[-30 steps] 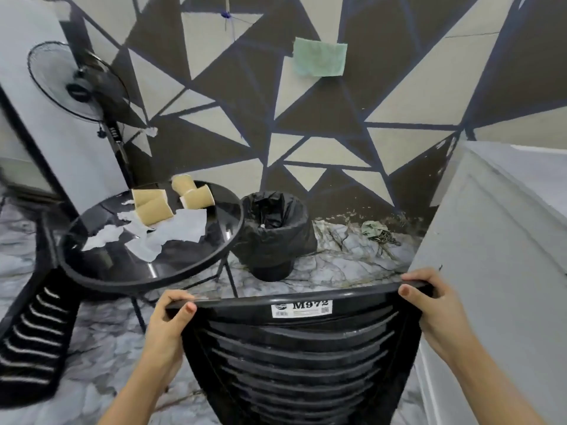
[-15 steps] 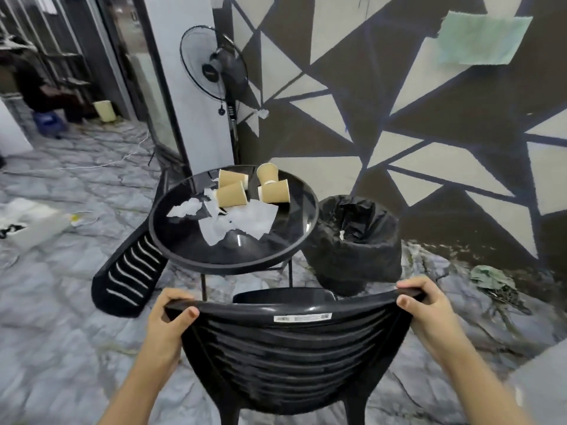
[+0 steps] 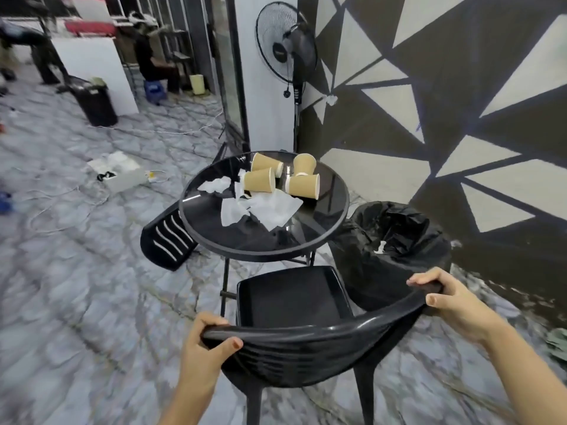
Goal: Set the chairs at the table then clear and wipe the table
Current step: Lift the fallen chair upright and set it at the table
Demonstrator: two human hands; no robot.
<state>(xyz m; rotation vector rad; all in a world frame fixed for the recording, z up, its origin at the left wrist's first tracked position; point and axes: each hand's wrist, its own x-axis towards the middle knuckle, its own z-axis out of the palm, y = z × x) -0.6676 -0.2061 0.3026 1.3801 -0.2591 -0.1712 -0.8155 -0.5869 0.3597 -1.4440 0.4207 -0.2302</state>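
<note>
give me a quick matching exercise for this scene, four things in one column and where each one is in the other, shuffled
Things:
1. paper cups
2. bin
3. fan
4. left hand

Places:
A. standing behind the table, by the wall
B. gripping the chair back
C. lying on the tabletop
D. on the floor to the right of the table

Pairs: 1-C, 2-D, 3-A, 4-B

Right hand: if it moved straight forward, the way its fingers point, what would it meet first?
Most likely the black-lined bin, which stands just beyond the right hand gripping the chair backrest. Depth is unclear, so the gap cannot be judged.
</note>
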